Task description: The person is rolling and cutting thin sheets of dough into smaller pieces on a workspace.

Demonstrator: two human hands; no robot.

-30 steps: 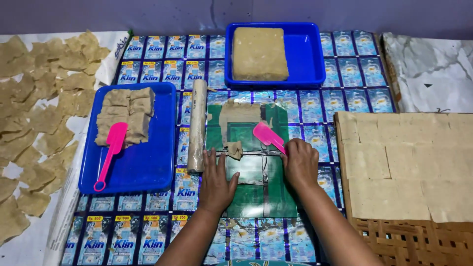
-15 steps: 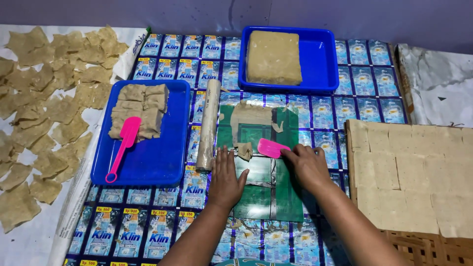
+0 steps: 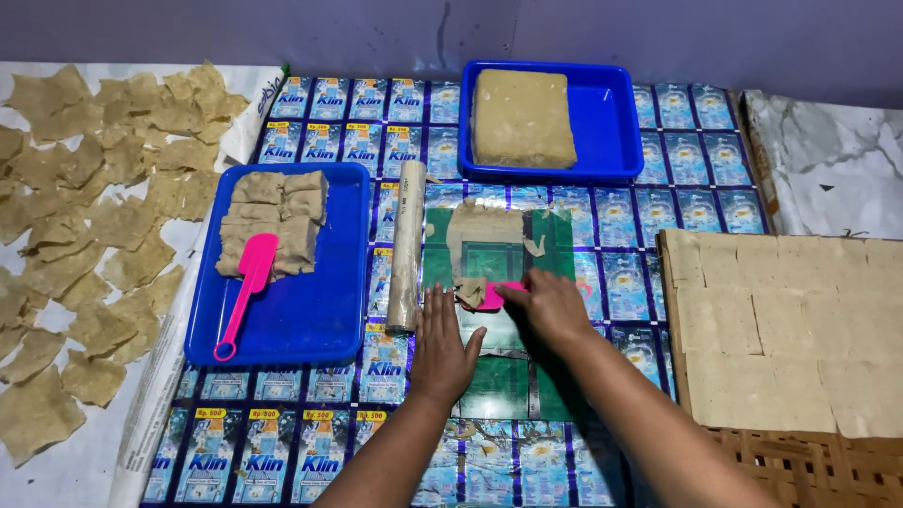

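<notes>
- My left hand [image 3: 442, 346] lies flat, fingers spread, on the green sheet [image 3: 499, 376].
- My right hand [image 3: 550, 306] grips the pink scraper [image 3: 497, 294], just right of the dough scrap [image 3: 470, 292] on that sheet.

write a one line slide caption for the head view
Right hand scrapes dough off a green sheet with a pink scraper; left hand presses flat.

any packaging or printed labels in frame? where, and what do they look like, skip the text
Sachet mat: covers the work surface; rows of small rectangular packets, blue and white with yellow corner tabs.
Green sheet: centre, on the mat under both hands; glossy rectangular wrapper, green with pale panels.
Printed sack: left, under the drying pieces; white, small green mark at its corner.
No screens or signs.
</notes>
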